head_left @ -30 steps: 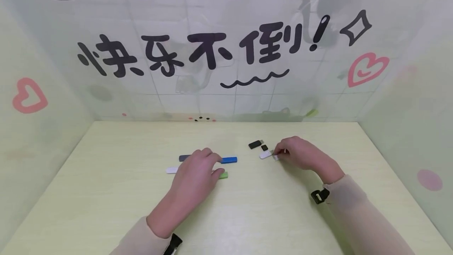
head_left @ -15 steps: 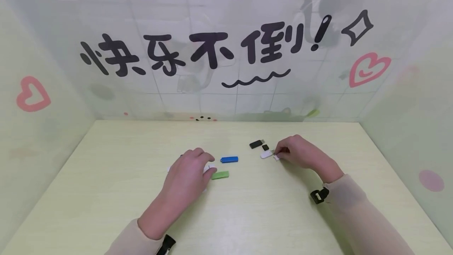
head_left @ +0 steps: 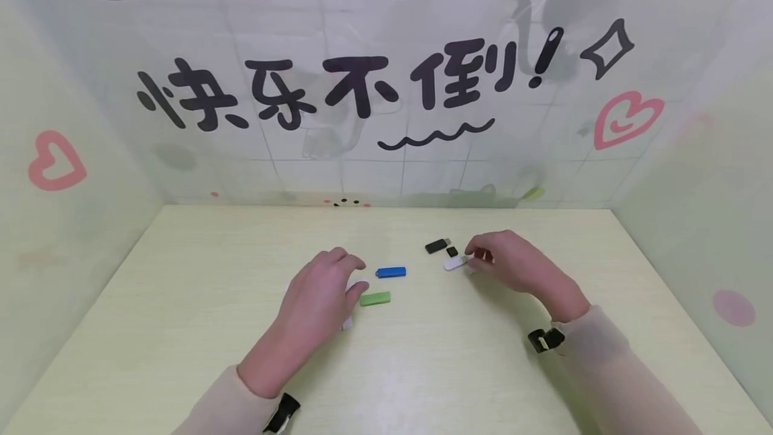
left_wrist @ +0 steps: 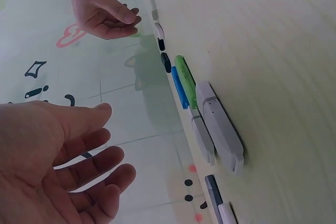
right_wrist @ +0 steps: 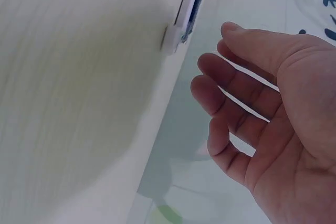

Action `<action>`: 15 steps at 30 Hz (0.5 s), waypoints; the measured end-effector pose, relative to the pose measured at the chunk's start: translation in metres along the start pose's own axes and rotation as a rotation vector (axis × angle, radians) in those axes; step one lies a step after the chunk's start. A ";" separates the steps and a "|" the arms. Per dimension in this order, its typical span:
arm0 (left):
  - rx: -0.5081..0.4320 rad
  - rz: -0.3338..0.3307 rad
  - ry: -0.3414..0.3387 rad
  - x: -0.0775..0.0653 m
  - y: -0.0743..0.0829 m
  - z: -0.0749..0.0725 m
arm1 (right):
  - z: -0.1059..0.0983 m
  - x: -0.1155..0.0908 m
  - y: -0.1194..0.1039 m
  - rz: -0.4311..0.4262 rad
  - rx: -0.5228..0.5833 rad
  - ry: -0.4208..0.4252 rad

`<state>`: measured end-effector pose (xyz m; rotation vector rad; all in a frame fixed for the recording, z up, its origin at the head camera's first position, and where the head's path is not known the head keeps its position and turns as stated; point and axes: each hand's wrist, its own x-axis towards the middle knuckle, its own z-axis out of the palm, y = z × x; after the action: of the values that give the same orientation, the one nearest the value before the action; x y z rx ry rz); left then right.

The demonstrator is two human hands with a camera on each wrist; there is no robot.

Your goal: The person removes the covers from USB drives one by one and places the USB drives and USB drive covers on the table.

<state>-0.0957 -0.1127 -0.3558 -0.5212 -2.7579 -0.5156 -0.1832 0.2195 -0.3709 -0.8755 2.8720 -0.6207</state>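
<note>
My left hand hovers with fingers apart above several flat sticks, partly hiding them in the head view. Just right of its fingertips lie a blue stick and a green stick. The left wrist view also shows a thick white stick, a thinner white one and a grey one. My right hand, fingers loosely bent and holding nothing, is just over a small white cap. Beside that cap lies a white USB stick, its metal plug toward the hand.
Behind the white USB stick lie a black USB stick and a small black cap. Everything lies on a pale wood-grain table. A printed wall closes off the back, with side walls left and right.
My left hand has drawn back leftward, uncovering the blue and green sticks. My right fingers, earlier at the small white cap, have loosened and come off it.
</note>
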 end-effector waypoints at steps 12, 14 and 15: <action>0.007 0.036 -0.074 0.022 -0.002 0.010 | 0.012 -0.016 -0.039 -0.065 -0.139 0.163; 0.014 0.045 -0.095 0.027 -0.002 0.013 | 0.015 -0.018 -0.045 -0.067 -0.166 0.177; 0.017 0.052 -0.103 0.029 -0.002 0.014 | 0.017 -0.020 -0.047 -0.067 -0.179 0.181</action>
<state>-0.1253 -0.1000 -0.3592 -0.6305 -2.8346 -0.4647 -0.1394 0.1886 -0.3683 -0.9915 3.1118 -0.4770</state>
